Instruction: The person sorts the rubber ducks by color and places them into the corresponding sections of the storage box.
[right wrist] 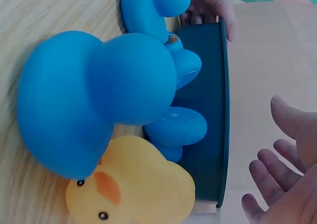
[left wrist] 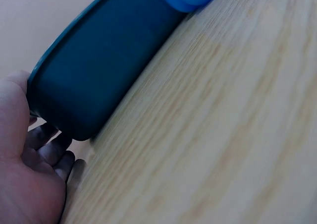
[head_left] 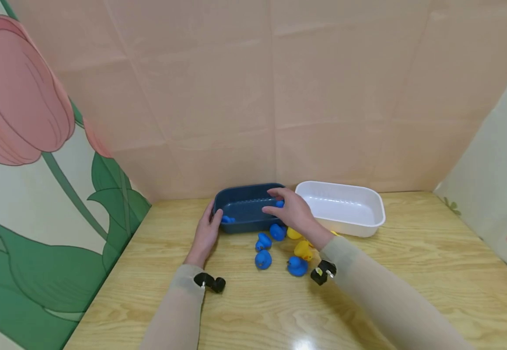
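Four blue rubber ducks [head_left: 263, 259] lie on the near side of a dark blue tray [head_left: 246, 226], yellow ducks [head_left: 303, 251] beside them. The left hand [head_left: 206, 234] grips the tray's left end, near a blue duck [head_left: 228, 219] inside; the right hand [head_left: 296, 209], fingers spread and gripping nothing, hovers over its right end, another duck [head_left: 280, 203] showing there. Right stands a white tray [head_left: 345, 209].

Pink tulip mural [head_left: 23, 90] left; beige backdrop [head_left: 218, 97] behind wood-grain table [head_left: 244, 311]

On the worktop [head_left: 253, 311] just below frame centre, the left tray [head_left: 245, 227] stands beside the right tray [head_left: 353, 228], toy ducks [head_left: 297, 267] lying before both.
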`<action>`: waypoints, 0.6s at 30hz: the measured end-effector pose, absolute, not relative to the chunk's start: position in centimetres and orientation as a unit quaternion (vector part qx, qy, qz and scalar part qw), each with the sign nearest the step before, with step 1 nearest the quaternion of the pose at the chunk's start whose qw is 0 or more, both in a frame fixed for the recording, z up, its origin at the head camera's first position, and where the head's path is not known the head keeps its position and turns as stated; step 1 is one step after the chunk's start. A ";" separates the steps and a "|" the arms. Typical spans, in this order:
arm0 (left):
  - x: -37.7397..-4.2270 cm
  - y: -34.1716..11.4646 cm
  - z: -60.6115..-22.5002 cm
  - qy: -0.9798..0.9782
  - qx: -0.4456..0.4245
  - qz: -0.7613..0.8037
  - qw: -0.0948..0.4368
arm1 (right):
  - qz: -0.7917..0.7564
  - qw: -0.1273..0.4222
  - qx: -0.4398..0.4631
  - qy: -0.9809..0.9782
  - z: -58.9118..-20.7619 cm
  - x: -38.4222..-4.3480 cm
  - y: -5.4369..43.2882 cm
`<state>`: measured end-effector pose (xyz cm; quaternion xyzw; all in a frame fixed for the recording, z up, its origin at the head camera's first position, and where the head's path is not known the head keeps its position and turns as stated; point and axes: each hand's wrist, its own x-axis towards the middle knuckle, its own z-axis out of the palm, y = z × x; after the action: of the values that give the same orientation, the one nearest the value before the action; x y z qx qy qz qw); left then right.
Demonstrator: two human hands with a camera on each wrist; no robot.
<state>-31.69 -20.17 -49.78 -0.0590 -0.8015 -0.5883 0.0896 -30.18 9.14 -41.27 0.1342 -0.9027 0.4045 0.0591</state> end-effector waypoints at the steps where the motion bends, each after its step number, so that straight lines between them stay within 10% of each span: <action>1: -31.7 -20.2 -49.8 -0.800 -0.057 -0.591 0.089 | 0.404 0.062 0.139 -0.902 -41.3 -30.0 9.2; 18: -31.6 -19.9 -49.5 -0.802 -0.054 -0.590 0.075 | 0.400 0.062 0.176 -0.898 -41.9 -26.1 11.4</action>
<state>-31.64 -19.85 -49.45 -0.0544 -0.8023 -0.5897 0.0751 -26.09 11.40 -41.93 0.1759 -0.8976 0.3995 0.0616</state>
